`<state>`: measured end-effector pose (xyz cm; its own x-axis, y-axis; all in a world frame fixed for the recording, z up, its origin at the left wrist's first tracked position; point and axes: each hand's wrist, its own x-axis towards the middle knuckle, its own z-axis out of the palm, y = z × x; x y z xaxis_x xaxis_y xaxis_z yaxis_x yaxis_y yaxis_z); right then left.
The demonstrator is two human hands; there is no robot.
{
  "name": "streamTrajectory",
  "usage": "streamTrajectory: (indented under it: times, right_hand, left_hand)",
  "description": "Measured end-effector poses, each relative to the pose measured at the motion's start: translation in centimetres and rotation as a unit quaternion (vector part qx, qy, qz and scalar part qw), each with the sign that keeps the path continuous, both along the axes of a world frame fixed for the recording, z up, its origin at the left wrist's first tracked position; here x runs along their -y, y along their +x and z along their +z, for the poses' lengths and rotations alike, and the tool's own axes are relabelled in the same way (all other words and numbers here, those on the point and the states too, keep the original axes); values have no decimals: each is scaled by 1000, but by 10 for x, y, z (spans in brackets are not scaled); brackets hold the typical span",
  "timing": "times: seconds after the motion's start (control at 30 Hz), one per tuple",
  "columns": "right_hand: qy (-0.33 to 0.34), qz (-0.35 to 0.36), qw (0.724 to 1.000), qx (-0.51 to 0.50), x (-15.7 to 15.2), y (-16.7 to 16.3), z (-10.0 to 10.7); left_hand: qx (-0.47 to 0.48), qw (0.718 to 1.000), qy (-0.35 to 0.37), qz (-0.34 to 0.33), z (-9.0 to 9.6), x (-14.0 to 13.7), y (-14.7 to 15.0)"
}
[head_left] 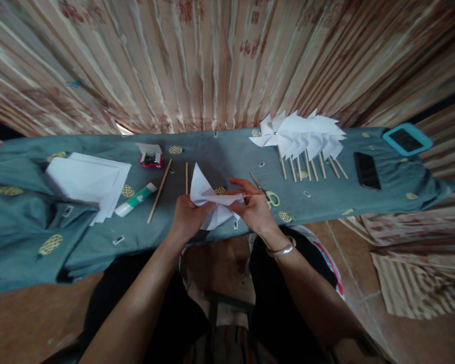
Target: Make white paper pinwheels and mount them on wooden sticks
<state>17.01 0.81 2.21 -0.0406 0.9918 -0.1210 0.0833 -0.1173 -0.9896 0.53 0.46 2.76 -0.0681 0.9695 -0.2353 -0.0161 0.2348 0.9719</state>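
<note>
Between my two hands is a white paper pinwheel (201, 185), its corners folded inward and one point standing up at the left. My left hand (188, 216) grips its left side, thumb toward the middle. The fingers of my right hand (253, 206) pinch its right side, with the index finger raised. Just beyond my left hand lies a wooden stick (187, 177), its near end hidden. Another wooden stick (160, 191) lies slanted to the left. A pair of scissors (272, 198) with pale green handles rests right beside my right hand, partly covered by it.
Finished paper pinwheels on sticks (311, 134) lie overlapping at the back right. Farther right are a dark phone (367, 171) and a blue-framed device (407, 139). On the left are white paper sheets (85, 178), a glue tube (135, 199) and a red box of small dark pins (151, 159).
</note>
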Motion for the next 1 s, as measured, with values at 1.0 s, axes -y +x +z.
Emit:
streamTrajectory:
  times: [1.0]
  right_hand:
    - [-53, -9, 983, -175, -5, -10, -22]
  left_hand:
    - [-97, 993, 46, -47, -9, -1, -3]
